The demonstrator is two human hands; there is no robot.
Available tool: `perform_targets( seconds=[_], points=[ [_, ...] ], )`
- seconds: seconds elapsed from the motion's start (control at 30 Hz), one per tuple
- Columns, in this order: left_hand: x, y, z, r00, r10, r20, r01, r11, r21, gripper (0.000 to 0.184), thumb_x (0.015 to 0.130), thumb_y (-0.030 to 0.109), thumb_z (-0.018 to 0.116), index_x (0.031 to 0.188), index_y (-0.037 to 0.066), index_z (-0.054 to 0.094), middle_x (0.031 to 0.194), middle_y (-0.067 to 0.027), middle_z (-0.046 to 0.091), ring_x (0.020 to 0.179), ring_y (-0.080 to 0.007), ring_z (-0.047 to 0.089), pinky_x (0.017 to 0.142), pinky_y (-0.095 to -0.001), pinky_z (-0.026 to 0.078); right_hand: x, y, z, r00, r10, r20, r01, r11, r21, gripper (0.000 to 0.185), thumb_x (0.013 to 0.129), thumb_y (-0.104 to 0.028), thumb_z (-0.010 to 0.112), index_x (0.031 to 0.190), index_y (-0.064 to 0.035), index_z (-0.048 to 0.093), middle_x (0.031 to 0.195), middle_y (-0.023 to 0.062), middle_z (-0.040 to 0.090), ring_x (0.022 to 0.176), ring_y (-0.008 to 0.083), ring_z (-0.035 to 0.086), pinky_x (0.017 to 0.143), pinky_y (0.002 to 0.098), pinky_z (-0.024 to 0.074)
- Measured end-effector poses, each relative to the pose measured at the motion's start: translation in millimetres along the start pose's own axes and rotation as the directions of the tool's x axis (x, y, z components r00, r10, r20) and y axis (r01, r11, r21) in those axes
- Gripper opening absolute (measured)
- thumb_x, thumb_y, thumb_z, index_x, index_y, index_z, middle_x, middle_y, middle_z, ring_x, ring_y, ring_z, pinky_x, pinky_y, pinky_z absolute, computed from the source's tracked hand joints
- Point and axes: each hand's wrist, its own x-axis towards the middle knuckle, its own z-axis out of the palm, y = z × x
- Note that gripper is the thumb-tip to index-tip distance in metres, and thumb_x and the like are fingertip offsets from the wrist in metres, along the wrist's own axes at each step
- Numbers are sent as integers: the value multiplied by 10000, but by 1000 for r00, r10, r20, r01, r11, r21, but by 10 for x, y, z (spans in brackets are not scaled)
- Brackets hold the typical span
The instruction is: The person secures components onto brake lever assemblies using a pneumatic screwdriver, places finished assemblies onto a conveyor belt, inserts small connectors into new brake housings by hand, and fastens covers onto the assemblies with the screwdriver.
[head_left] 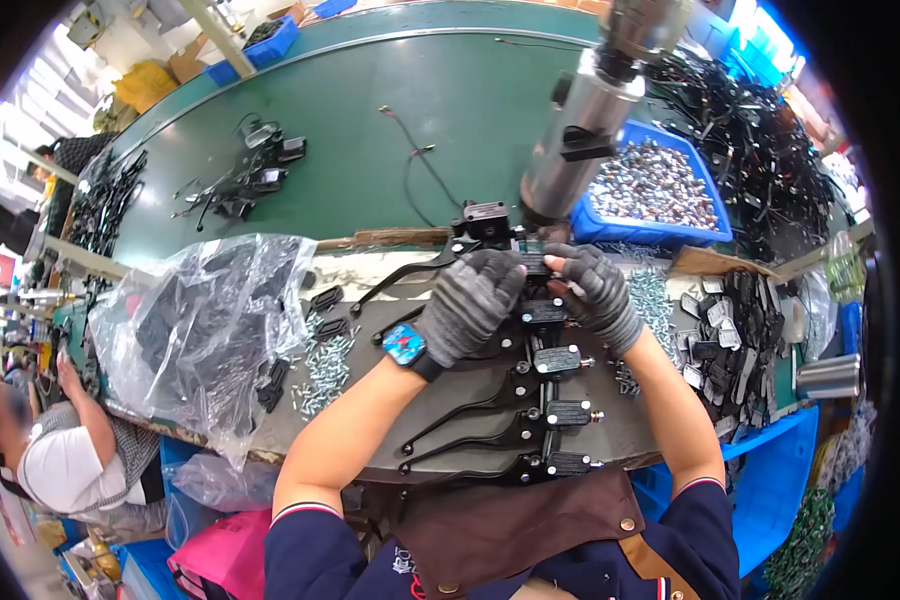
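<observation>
Several black brake lever assemblies (570,412) lie in a column on the bench, their levers pointing left. My left hand (473,305), in a grey striped glove with bare fingertips, is closed at the left side of one brake master cylinder (534,264) near the top of the column. On that cylinder's right side, my right hand (600,292), gloved alike, presses its thumb and fingertips; the fingers partly hide the contact. Just beyond stands another brake master cylinder (487,220). A metal power screwdriver (580,140) hangs close above, its lower end blurred near my fingers.
Loose screws (327,372) lie left, and more screws (650,310) right, beside black reservoir caps (735,340). A blue bin (660,237) holds small metal parts. A plastic bag (205,330) covers the left bench. Wired parts lie on the green belt (355,170). Another person (65,455) sits left.
</observation>
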Motion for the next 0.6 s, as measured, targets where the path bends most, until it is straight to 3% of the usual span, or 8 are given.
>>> perform_targets(
  seconds=[0.13, 0.23, 0.4, 0.5, 0.57, 0.6],
  points=[
    [-9, 39, 44, 998, -21, -63, 21, 1000, 7, 189, 788, 81, 647, 973, 58, 618, 972, -141, 639, 864, -318, 625, 740, -413, 528, -28, 60, 47, 988, 149, -30, -143, 979, 144, 408, 702, -75, 756, 1062, -69, 564, 997, 135, 658, 848, 317, 626, 758, 385, 509],
    [-26, 29, 12, 988, -141, -70, 132, 984, -119, 202, 784, 54, 639, 982, 41, 602, 981, -143, 629, 858, -328, 621, 723, -415, 528, -5, 30, 63, 994, 108, 14, -108, 994, 6, 398, 708, -67, 757, 1055, -53, 561, 939, 130, 650, 857, 317, 631, 770, 374, 514],
    [-13, 42, 7, 994, -91, -54, 87, 993, -73, 271, 780, 36, 638, 1044, 54, 579, 976, -150, 621, 857, -335, 620, 713, -416, 529, 55, 18, -21, 996, -83, 16, 84, 992, -91, 374, 730, -68, 751, 1052, -47, 562, 904, 128, 642, 856, 317, 632, 763, 368, 516],
    [-62, 53, -74, 994, -105, -14, 104, 994, -45, 269, 843, 125, 600, 1102, 53, 580, 1021, -142, 624, 818, -296, 631, 716, -387, 531, -11, -43, -62, 978, 207, 2, -207, 977, 49, 332, 749, -76, 741, 1031, -36, 569, 903, 130, 642, 818, 327, 629, 740, 376, 515],
    [-176, 64, -265, 982, -166, -86, 150, 975, -164, 345, 854, 133, 589, 1195, 91, 555, 982, -130, 628, 788, -280, 624, 675, -386, 528, -30, -26, -182, 961, 275, -10, -273, 956, 106, 310, 755, -82, 736, 1016, -36, 575, 904, 126, 642, 804, 330, 626, 733, 378, 512],
    [-276, 75, -431, 967, -254, -34, 252, 966, -52, 305, 840, 91, 589, 1143, 97, 567, 983, -139, 622, 824, -302, 626, 681, -399, 527, -80, -27, -270, 938, 348, -11, -341, 925, 168, 287, 762, -87, 730, 1002, -36, 581, 904, 123, 643, 790, 334, 623, 726, 381, 510]
  ],
)
